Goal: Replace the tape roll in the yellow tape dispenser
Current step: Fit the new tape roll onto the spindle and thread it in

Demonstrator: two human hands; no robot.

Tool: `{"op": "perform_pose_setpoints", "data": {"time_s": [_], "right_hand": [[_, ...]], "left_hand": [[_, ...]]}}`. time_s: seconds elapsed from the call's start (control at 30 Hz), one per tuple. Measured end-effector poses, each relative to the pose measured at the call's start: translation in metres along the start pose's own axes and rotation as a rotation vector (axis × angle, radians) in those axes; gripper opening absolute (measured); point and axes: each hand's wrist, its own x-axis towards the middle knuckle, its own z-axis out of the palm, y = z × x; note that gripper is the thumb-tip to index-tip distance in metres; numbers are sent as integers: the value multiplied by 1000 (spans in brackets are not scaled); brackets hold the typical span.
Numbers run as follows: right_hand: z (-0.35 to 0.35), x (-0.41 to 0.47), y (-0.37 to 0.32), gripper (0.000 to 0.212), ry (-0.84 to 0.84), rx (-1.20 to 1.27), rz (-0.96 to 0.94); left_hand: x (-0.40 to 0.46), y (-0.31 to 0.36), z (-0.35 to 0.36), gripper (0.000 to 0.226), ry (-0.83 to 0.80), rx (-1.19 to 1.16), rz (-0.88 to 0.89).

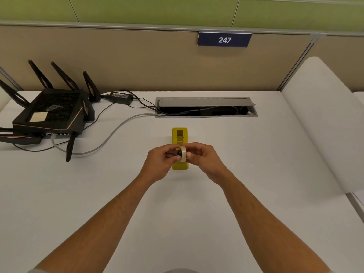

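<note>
At the centre of the frame both hands meet around a pale tape roll (183, 153) held on edge above the near half of the yellow tape dispenser (179, 136). The left hand (161, 161) has its grip closed, thumb and fingertips pinching the roll's left face, where a small black hub (179, 153) shows at the roll's middle. The right hand (202, 158) has its grip closed on the roll's right side, fingers curled over its top. The hands cover the dispenser's middle, so only its far end and near edge show; it lies lengthwise on the white bench (256, 194).

Behind the dispenser, a grey cable hatch (205, 102) is sunk in the bench with its lid raised. At the upper left stands a black router (53, 113) with tall antennas, a power brick (121, 97) beside it, and a grey cable (110, 135) curving from the router to the hatch. A blue sign (224, 39) reading 247 hangs on the beige partition (118, 60).
</note>
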Motion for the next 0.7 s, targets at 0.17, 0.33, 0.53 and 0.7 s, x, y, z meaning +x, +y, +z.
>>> {"op": "perform_pose_setpoints", "data": {"time_s": [0.17, 0.33, 0.53, 0.7], "right_hand": [[-5, 16, -2, 40, -27, -114, 1], [-12, 56, -5, 42, -17, -177, -18], [-8, 75, 6, 38, 14, -259, -3], [-12, 79, 10, 36, 91, -396, -46]], "left_hand": [[16, -1, -3, 29, 0, -8, -1], [54, -5, -10, 33, -2, 7, 6], [65, -20, -8, 29, 4, 30, -15], [69, -15, 1, 27, 25, 165, 11]]}}
